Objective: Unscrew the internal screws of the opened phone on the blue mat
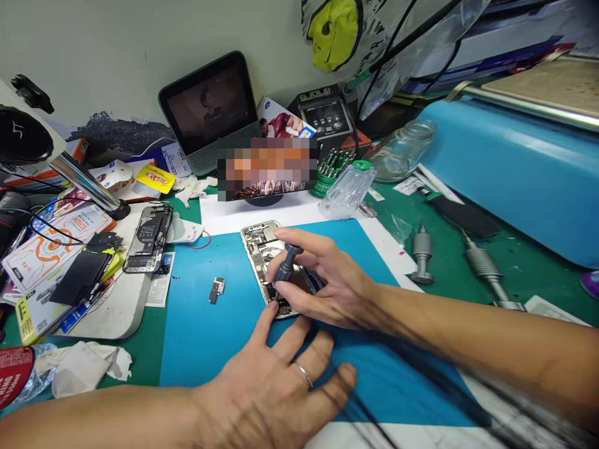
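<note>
An opened phone with its insides showing lies on the blue mat. My right hand is closed around a small dark screwdriver, tip down at the phone's lower end. My left hand lies flat on the mat just below the phone, fingers spread, a ring on one finger, the thumb tip touching the phone's bottom edge. A small loose phone part sits on the mat to the left.
A second opened phone rests on a white pad at left among boxes and cables. Behind stand a tablet, a green screwdriver-bit holder, a glass jar. Metal tools and a blue machine stand at right.
</note>
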Demonstrator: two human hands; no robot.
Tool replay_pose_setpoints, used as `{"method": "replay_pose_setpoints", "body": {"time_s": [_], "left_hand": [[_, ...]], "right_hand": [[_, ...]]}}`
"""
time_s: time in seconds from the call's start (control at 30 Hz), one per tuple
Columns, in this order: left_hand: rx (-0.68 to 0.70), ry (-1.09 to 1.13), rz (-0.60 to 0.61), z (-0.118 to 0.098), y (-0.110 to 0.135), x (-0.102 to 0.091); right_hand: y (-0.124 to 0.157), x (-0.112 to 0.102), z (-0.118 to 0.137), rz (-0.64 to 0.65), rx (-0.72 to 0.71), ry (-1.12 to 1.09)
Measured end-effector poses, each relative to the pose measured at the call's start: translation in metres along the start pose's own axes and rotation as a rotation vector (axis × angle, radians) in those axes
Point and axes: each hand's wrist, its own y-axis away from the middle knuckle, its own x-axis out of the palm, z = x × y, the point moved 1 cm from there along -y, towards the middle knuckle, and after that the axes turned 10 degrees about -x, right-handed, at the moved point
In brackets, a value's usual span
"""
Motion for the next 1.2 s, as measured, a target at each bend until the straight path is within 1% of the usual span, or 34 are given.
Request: {"method": "replay_pose_setpoints", "body": {"time_s": [0.1,0.17,0.23,0.33,0.47,0.6,0.67,0.77,0.8,0.83,0.9,0.93,0.97,1.0,1.03,1.07,1.13,1.2], "left_hand": [[0.012,0.001,0.032,0.001,0.000,-0.003],[0.013,0.000,0.049,0.001,0.000,-0.002],[0.012,0.001,0.024,0.001,0.000,0.002],[0.013,0.000,-0.049,0.000,0.001,0.007],[0.007,-0.014,-0.047,0.000,0.001,0.009],[0.005,-0.009,-0.041,0.000,0.001,0.007],[0.003,0.007,-0.048,0.000,0.002,0.007],[-0.010,0.052,-0.036,-0.002,0.003,0.008],[-0.019,0.070,-0.030,-0.003,0.004,0.009],[-0.027,0.087,-0.029,-0.003,0.004,0.009],[-0.043,0.110,-0.037,-0.005,0.005,0.011],[-0.045,0.117,-0.047,-0.005,0.006,0.012],[-0.044,0.124,-0.060,-0.005,0.006,0.012],[-0.042,0.130,-0.067,-0.006,0.006,0.013],[-0.041,0.138,-0.074,-0.006,0.006,0.014],[-0.039,0.144,-0.076,-0.005,0.006,0.014],[-0.032,0.154,-0.075,-0.005,0.006,0.014],[-0.029,0.157,-0.069,-0.004,0.006,0.013]], "right_hand": [[0.000,-0.001,0.000,0.004,0.002,0.008],[-0.001,-0.001,0.001,0.002,-0.019,0.024],[-0.002,0.000,0.002,-0.006,-0.050,0.038],[-0.004,-0.001,0.004,-0.030,-0.081,0.052],[-0.003,-0.001,0.005,-0.081,-0.136,0.097],[0.000,-0.001,0.002,-0.183,-0.209,0.091],[0.000,-0.001,0.002,-0.215,-0.166,0.094],[-0.004,-0.008,0.006,-0.205,-0.009,0.141],[-0.007,-0.013,0.009,-0.202,0.017,0.172],[-0.010,-0.019,0.013,-0.192,-0.001,0.220],[-0.016,-0.036,0.023,-0.136,-0.128,0.370],[-0.018,-0.045,0.027,-0.046,-0.172,0.482],[-0.020,-0.054,0.029,0.087,-0.201,0.582],[-0.021,-0.061,0.030,0.266,-0.225,0.655],[-0.020,-0.068,0.028,0.380,-0.237,0.736],[-0.020,-0.074,0.025,0.445,-0.218,0.822],[-0.016,-0.079,0.015,0.593,-0.160,0.918],[-0.012,-0.078,0.005,0.668,-0.117,0.942]]}}
